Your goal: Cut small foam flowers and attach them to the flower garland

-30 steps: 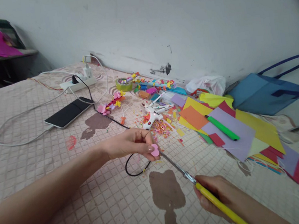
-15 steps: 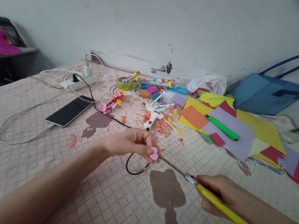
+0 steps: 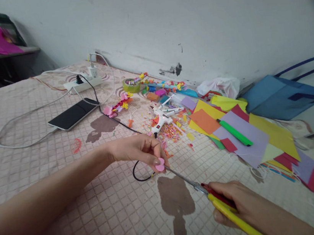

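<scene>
The metal-bladed scissors with yellow and red handles (image 3: pixel 186 179) lie on a diagonal, handles low at the right and tips pointing up-left at the small pink paper cut-out (image 3: pixel 160 166), above the beige checked bedcover (image 3: pixel 100 217) near its brown patch (image 3: pixel 176 201). The tips meet the cut-out, and whether the blades are parted is hard to tell. The yellow handle is cut off by the bottom edge. The right hand (image 3: pixel 233 204) is wrapped closed around the handles. The left hand (image 3: pixel 138 150) pinches the cut-out between thumb and fingertips, beside 1 black cable loop (image 3: pixel 136 175).
</scene>
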`<state>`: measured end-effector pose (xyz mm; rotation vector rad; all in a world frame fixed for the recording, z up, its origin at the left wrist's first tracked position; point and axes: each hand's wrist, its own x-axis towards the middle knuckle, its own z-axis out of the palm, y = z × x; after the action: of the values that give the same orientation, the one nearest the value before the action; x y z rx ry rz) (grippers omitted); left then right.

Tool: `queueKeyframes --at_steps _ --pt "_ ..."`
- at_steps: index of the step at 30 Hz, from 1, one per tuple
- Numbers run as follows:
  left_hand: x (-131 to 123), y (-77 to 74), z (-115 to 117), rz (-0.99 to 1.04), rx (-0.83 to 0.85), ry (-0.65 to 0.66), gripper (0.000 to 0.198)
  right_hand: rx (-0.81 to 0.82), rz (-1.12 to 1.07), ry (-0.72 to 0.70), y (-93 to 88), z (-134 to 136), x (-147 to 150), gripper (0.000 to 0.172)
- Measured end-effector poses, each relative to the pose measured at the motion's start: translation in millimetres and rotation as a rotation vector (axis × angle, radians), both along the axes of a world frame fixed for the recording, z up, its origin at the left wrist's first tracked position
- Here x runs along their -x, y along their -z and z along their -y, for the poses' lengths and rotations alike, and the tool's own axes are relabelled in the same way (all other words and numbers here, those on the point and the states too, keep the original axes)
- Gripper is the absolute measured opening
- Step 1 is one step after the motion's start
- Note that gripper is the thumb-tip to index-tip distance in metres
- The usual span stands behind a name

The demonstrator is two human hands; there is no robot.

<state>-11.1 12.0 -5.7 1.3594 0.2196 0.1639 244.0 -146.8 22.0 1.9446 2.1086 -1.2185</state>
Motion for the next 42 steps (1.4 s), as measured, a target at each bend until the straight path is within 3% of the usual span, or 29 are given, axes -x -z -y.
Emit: queueKeyframes --at_steps 9,23,42 --pt "2 -4.3 1 -0.022 -0.032 0.028 0.021 0.089 -0.046 0.036 -3.5 0 6 0.015" --pt "3 -1.0 1 -0.009 0.008 0.033 0.019 0.057 -0.078 0.023 0.2 0 6 0.014" --pt "-18 4.5 30 0.104 0.344 -0.456 0.019 -0.091 -0.206 0.104 32.9 2 0 0.017"
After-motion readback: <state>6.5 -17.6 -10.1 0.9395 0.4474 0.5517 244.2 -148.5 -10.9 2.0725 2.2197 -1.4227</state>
